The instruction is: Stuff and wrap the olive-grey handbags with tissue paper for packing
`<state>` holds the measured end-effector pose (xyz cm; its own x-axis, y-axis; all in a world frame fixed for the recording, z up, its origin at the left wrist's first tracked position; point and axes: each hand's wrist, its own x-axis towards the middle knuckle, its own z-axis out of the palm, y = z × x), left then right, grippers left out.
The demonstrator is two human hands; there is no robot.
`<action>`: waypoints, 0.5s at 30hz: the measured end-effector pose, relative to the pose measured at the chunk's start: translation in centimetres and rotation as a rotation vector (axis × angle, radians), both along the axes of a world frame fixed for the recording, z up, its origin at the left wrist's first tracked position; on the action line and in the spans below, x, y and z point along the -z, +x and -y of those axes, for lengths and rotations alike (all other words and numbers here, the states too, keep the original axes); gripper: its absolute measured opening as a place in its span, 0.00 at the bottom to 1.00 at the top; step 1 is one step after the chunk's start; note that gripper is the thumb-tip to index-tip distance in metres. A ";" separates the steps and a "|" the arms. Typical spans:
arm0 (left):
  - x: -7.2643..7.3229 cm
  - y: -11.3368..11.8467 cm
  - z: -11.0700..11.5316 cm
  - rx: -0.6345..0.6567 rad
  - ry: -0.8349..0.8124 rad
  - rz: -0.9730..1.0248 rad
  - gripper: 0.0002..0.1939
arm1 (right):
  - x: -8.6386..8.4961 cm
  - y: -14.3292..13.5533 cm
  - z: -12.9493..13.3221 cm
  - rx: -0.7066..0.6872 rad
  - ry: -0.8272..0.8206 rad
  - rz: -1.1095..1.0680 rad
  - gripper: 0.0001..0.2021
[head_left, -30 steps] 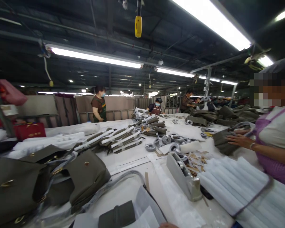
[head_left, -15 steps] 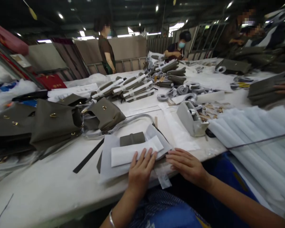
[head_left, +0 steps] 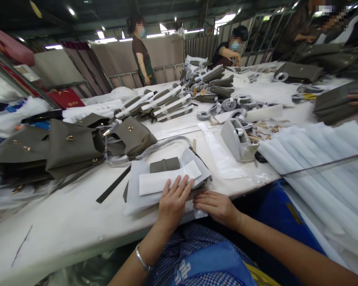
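Observation:
My left hand lies flat with fingers spread on a white foam strip. This strip rests on a pale translucent sheet laid over a grey-green handbag, most of which is hidden. Just behind the strip is a small grey-green rolled piece with a band around it. My right hand is at the table's front edge by the bag's lower right side, its fingers pressed together and bent down. Clear plastic shows below those fingertips; what they pinch is hidden. A wrapped strap loops behind the bag.
Grey-green handbags stand on the left, near a dark strap. A tape dispenser and stacked white foam sheets are on the right. Wrapped bundles lie further back. Co-workers are across the table.
My right hand has moved left and in toward the bag's near edge, its fingers now bent over the clear plastic. The left hand stays flat on the foam strip. The view has shifted slightly.

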<state>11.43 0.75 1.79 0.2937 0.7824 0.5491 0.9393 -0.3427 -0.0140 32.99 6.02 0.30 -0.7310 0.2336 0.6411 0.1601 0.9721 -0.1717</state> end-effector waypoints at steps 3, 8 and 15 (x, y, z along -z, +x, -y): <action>0.2 0.2 -0.1 -0.024 0.005 0.007 0.26 | -0.4 0.0 0.3 -0.007 -0.092 -0.041 0.15; 0.3 0.5 -0.2 -0.042 0.004 0.025 0.26 | -1.0 0.7 1.4 0.023 -0.123 -0.037 0.16; 0.4 0.5 -0.1 -0.040 0.011 0.027 0.25 | -4.6 0.6 1.3 0.051 -0.068 0.023 0.15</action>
<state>11.95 0.87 1.40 0.2469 0.7873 0.5650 0.9525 -0.3045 0.0082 33.63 4.73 4.92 -0.7313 0.3134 0.6057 0.2138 0.9487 -0.2328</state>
